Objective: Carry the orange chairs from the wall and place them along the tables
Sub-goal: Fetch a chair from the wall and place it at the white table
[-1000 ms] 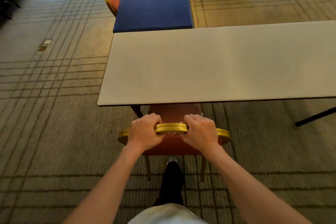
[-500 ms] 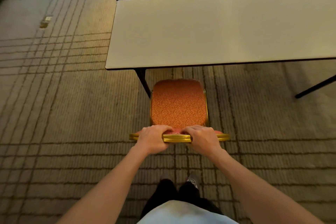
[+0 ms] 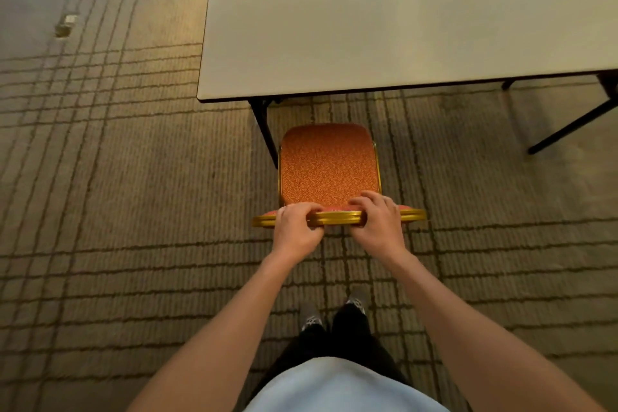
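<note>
Now left hand point(image 3: 296, 231) and right hand point(image 3: 378, 224) clench gold-framed orange fabric chair point(image 3: 329, 167) by its rail; best pushed squarely toward flat grey rectangular table point(image 3: 368, 27) beyond fingers point(image 3: 364, 201).

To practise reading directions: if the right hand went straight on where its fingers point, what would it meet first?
Probably the white table: the right hand, gripping the orange chair by its back rail, points forward above the seat. Height is unclear.
</note>
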Demonstrator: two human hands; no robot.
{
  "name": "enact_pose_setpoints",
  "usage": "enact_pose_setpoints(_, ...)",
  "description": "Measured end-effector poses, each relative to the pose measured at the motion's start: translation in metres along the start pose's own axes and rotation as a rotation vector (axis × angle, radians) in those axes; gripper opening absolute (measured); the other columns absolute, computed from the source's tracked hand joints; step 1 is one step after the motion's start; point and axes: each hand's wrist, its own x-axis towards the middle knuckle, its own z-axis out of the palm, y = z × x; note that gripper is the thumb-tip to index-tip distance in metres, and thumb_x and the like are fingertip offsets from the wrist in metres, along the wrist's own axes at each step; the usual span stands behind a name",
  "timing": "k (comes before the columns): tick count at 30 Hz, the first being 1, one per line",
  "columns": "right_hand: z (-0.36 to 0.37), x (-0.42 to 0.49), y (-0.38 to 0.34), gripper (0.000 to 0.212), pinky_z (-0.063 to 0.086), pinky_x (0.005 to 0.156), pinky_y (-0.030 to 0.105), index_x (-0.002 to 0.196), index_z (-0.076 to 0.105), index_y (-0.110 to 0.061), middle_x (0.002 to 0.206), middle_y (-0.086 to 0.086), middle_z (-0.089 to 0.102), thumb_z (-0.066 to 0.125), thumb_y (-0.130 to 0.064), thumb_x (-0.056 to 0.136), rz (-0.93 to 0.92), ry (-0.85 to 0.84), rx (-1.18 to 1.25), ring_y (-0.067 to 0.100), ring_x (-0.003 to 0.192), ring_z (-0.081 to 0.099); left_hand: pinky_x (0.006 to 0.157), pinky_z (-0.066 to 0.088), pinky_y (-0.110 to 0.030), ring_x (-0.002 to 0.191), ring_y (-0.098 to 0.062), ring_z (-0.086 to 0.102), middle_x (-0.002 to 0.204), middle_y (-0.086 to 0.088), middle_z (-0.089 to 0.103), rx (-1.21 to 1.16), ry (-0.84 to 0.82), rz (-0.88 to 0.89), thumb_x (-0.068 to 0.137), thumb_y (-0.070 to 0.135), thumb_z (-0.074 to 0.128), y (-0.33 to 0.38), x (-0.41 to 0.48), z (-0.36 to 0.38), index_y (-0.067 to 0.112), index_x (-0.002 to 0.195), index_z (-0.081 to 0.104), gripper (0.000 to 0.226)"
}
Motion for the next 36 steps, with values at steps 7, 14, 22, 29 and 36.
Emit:
enact_pose_setpoints(7,0.0,-0.05,-0.052,0.032,0.032,0.117,0.034,0.124,0.06,-0.026,0.136,-0.011,0.043,0.064,-0.018,0.093,0.371,0.264,0.591,0.007,0.134,0.032,0.08,0.055,-0.023,0.094,-0.014,0.066,0.107,-0.005,0.071,-0.724,0.335,-0.454,0.096,0.01,0.063,0.018,-0.05,-0.016,0.021,0.099,0.07,0.013)
enact_pose_setpoints(14,-0.01,-0.04,-0.071,0.028,0.049,0.096,0.032,0.117,0.056,-0.011,0.123,0.006,0.049,0.068,-0.023,0.094,0.973,0.5,1.234,0.018,0.104,0.058,0.099,0.048,-0.044,0.118,-0.03,0.058,0.12,-0.016,0.059,-1.591,0.067,-0.97,0.101,0.023,0.058,0.036,-0.042,-0.023,0.011,0.122,0.052,0.024)
enact_pose_setpoints(22,-0.003,-0.008,-0.045,0.06,0.049,0.105,0.049,0.138,0.045,-0.011,0.123,0.018,0.062,0.072,-0.038,0.091,1.103,0.194,1.8,0.033,0.112,0.062,0.1,0.048,-0.054,0.119,-0.041,0.057,0.123,-0.023,0.057,-1.782,0.065,-1.087,0.095,0.03,0.068,0.041,-0.01,-0.005,0.004,0.136,0.047,0.053)
enact_pose_setpoints(29,0.009,0.028,-0.028,0.055,0.053,0.094,0.06,0.135,0.051,-0.006,0.117,0.023,0.065,0.068,-0.024,0.086,1.254,0.189,1.71,0.041,0.103,0.066,0.097,0.044,-0.065,0.107,-0.046,0.055,0.129,-0.026,0.054,-1.741,0.179,-1.155,0.095,0.026,0.06,0.046,0.028,0.013,0.006,0.133,0.046,0.045)
enact_pose_setpoints(36,0.003,0.057,-0.027,0.037,0.055,0.093,0.054,0.113,0.059,-0.002,0.108,0.02,0.066,0.059,-0.01,0.077,1.253,0.23,1.625,0.036,0.096,0.066,0.101,0.046,-0.067,0.11,-0.048,0.057,0.123,-0.03,0.056,-1.676,0.185,-1.142,0.085,0.011,0.053,0.051,0.052,0.009,0.001,0.13,0.048,0.046)
